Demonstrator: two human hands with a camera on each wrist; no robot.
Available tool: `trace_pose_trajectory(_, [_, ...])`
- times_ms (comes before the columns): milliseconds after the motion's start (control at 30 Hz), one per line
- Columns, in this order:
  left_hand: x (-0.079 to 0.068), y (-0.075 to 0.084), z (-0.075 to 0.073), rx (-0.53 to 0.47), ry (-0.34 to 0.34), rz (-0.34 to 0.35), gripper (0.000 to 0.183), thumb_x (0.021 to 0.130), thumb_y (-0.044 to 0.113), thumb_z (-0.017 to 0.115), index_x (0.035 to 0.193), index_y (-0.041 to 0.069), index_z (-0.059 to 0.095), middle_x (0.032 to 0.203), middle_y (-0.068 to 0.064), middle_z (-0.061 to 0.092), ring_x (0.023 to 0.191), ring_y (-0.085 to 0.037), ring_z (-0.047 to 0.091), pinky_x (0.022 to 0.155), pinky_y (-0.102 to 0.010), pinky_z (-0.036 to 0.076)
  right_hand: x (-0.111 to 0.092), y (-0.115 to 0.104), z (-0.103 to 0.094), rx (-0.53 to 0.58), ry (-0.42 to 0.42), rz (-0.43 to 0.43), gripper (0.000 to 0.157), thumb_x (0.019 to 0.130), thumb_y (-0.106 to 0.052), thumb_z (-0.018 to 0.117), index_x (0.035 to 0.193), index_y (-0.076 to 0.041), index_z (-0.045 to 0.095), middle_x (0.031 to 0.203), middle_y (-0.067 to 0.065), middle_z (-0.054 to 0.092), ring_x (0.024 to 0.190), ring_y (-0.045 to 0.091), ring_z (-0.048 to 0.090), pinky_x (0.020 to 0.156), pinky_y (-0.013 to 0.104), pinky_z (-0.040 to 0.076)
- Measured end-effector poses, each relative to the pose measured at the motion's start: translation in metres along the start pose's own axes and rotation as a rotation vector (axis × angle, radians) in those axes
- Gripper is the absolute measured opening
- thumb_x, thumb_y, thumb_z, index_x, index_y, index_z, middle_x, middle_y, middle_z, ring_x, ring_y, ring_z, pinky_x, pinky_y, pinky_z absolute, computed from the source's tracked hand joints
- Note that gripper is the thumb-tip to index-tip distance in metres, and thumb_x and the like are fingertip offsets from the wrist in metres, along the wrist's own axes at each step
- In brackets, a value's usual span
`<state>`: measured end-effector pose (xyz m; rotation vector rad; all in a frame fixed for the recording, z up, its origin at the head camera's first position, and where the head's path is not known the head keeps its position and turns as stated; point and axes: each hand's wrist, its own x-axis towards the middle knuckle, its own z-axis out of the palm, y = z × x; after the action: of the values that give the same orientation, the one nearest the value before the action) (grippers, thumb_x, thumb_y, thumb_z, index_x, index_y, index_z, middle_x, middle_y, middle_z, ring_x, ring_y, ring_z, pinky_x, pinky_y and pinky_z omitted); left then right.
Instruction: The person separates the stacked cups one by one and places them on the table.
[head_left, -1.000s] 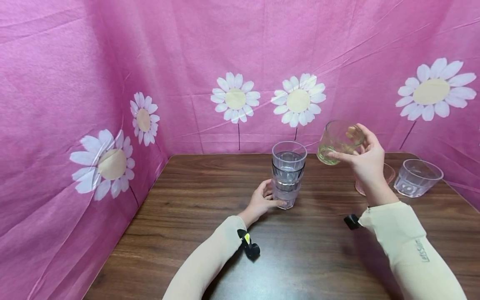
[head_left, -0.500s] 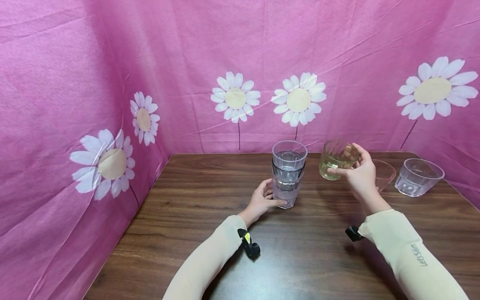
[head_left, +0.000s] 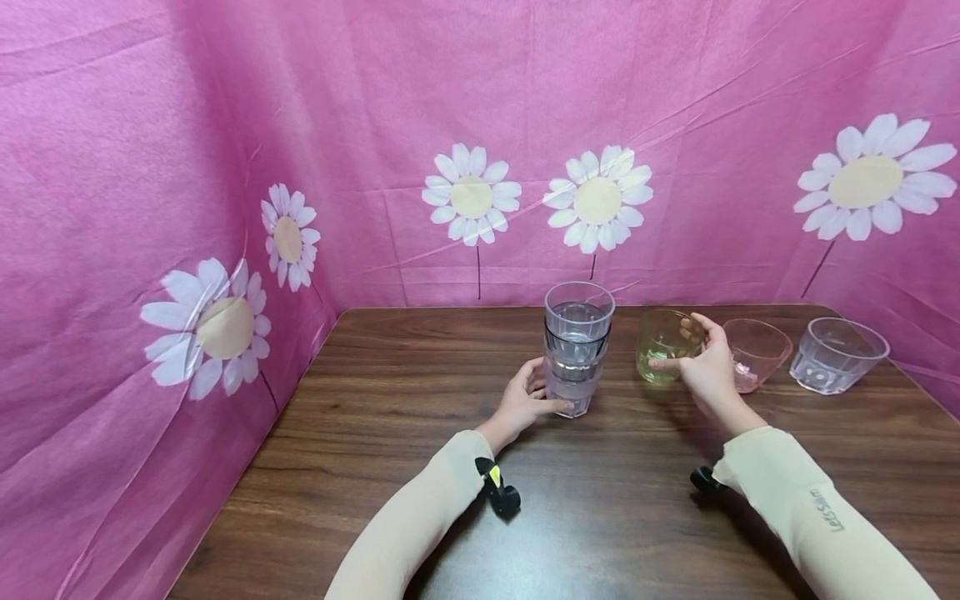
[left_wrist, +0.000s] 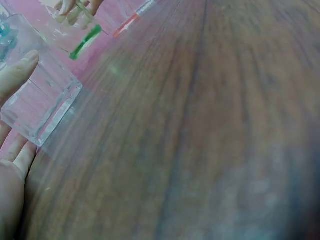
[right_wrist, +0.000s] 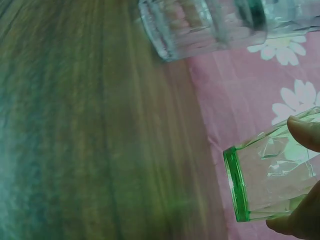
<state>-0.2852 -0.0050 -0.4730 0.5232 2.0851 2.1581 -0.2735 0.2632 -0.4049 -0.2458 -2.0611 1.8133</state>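
Observation:
A stack of clear and greyish tumblers (head_left: 577, 342) stands upright near the middle of the table. My left hand (head_left: 525, 400) grips the lowest tumbler, thumb across its front and fingers behind. In the left wrist view that clear tumbler's thick base (left_wrist: 60, 115) shows beside the thumb. To the right of the stack, my right hand (head_left: 705, 362) holds a green tinted glass (head_left: 663, 350) upright by its side, its base down at the tabletop. The right wrist view shows thumb and fingers on either side of the green glass (right_wrist: 272, 170).
Right of the green glass stand a pink tinted glass (head_left: 757, 354), partly behind the right hand, and a clear glass (head_left: 836, 358) near the right edge. A pink cloth with daisies (head_left: 510, 108) hangs behind the wooden table (head_left: 420, 367).
My right hand has lowered the green glass from above the table's back edge down to the tabletop, uncovering more of the pink glass. The left hand and the stack have stayed put.

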Motion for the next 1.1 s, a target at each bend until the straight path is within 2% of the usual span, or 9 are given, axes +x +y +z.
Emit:
trace_pose_trajectory(167, [0.000,0.000,0.000,-0.001,0.001,0.007,0.072,0.074,-0.014,0.079,0.138,-0.001,0.049,0.127,-0.017,0.061,0.117,-0.027,0.059,0.100,-0.035,0.049,0.002,0.008,0.002,-0.041,0.010,0.018,0.103,0.062,0.024,0.076,0.149,0.000,0.027,0.125,-0.007,0.046,0.126,0.022,0.041,0.108,0.024,0.038])
trace_pose_trajectory(333, [0.000,0.002,0.000,0.007,0.002,-0.006,0.071,0.075,-0.013,0.080,0.138,0.000,0.049,0.127,-0.016,0.062,0.117,-0.025,0.059,0.099,-0.033,0.049,0.003,0.016,0.003,-0.076,0.013,0.013,0.104,0.061,0.024,0.076,0.149,0.003,0.025,0.133,0.009,0.045,0.128,0.028,0.040,0.113,0.034,0.035])
trace_pose_trajectory(533, [-0.001,0.002,0.000,0.006,0.000,-0.002,0.071,0.074,-0.013,0.080,0.137,0.000,0.049,0.126,-0.015,0.062,0.116,-0.024,0.059,0.099,-0.031,0.049,0.003,0.021,0.002,-0.080,0.003,0.023,0.106,0.061,0.024,0.076,0.150,0.002,0.023,0.135,0.009,0.043,0.130,0.028,0.038,0.113,0.035,0.034])
trace_pose_trajectory(767, [0.000,0.003,-0.001,0.006,-0.003,0.007,0.071,0.074,-0.013,0.080,0.137,-0.001,0.049,0.126,-0.016,0.062,0.116,-0.025,0.059,0.099,-0.034,0.049,0.003,0.021,0.001,-0.118,-0.014,0.014,0.108,0.063,0.021,0.078,0.152,0.002,0.021,0.146,0.020,0.038,0.135,0.033,0.036,0.116,0.036,0.029])
trace_pose_trajectory(1100, [-0.001,0.001,0.000,0.002,-0.001,-0.005,0.072,0.074,-0.014,0.079,0.138,-0.001,0.048,0.130,-0.017,0.060,0.121,-0.030,0.057,0.102,-0.038,0.047,0.000,0.021,-0.001,-0.213,-0.027,-0.012,0.108,0.065,0.015,0.081,0.152,0.004,0.018,0.147,0.026,0.038,0.134,0.040,0.035,0.116,0.048,0.027])
